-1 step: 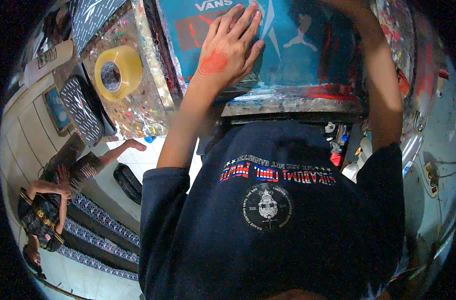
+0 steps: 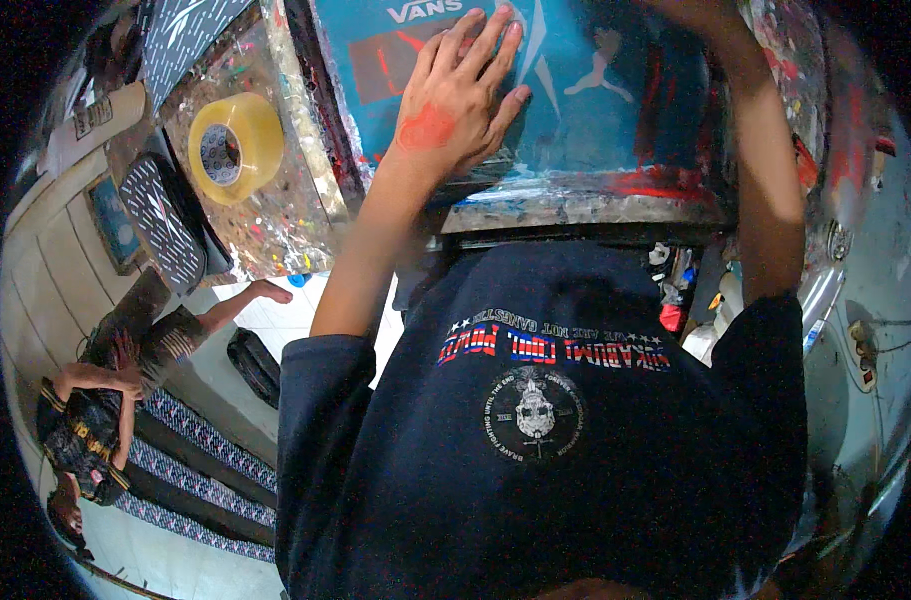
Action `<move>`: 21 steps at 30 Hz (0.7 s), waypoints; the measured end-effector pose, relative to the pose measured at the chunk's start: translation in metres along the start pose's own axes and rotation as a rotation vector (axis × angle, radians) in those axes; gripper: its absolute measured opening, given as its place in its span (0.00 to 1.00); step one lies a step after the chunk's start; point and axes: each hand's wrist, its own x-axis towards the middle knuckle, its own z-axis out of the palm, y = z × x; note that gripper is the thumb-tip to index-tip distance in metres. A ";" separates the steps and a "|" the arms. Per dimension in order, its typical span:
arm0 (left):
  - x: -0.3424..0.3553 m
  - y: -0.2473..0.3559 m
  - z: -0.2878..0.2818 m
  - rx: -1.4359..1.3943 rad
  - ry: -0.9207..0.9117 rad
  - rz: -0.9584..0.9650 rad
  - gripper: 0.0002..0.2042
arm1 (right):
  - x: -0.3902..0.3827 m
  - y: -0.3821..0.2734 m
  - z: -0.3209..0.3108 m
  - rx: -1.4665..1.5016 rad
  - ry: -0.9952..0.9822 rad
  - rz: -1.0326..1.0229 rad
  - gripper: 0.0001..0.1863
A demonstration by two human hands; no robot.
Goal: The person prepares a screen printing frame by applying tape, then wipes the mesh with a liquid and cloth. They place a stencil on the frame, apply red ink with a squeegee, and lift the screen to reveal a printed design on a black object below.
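Note:
My left hand (image 2: 460,85) lies flat with its fingers spread on a teal printing screen (image 2: 615,130); it holds nothing. A red smear of paint marks the back of this hand near the wrist. Pale stencil shapes and a reddish-brown rectangle show in the mesh. Along its near side, the screen's frame (image 2: 575,208) carries white, blue and red paint. My right forearm (image 2: 765,150) reaches up past the screen's right side to the top edge, where the hand passes out of the picture.
On the paint-spattered board at left lies a roll of clear yellowish tape (image 2: 263,140). Beside it are a black patterned sole-shaped piece (image 2: 163,220) and a grey patterned sheet (image 2: 190,45). Another person (image 2: 100,400) is at far left, near long patterned strips (image 2: 200,430). A socket strip (image 2: 861,355) sits at right.

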 end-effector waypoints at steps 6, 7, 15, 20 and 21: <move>-0.005 -0.008 0.013 0.145 0.097 0.051 0.29 | -0.053 0.012 0.002 -0.245 -0.066 0.200 0.19; -0.008 -0.012 0.017 0.120 0.062 0.040 0.31 | -0.057 0.012 0.011 -0.313 -0.036 0.093 0.18; -0.010 -0.020 0.017 0.000 -0.004 0.053 0.34 | -0.068 0.011 0.071 -0.869 0.020 -0.325 0.33; -0.010 -0.019 0.014 -0.018 -0.029 0.064 0.33 | -0.067 0.032 0.068 -0.818 0.123 -0.461 0.25; -0.010 -0.018 0.011 0.001 -0.045 0.066 0.32 | -0.068 0.031 0.066 -0.791 0.097 -0.439 0.27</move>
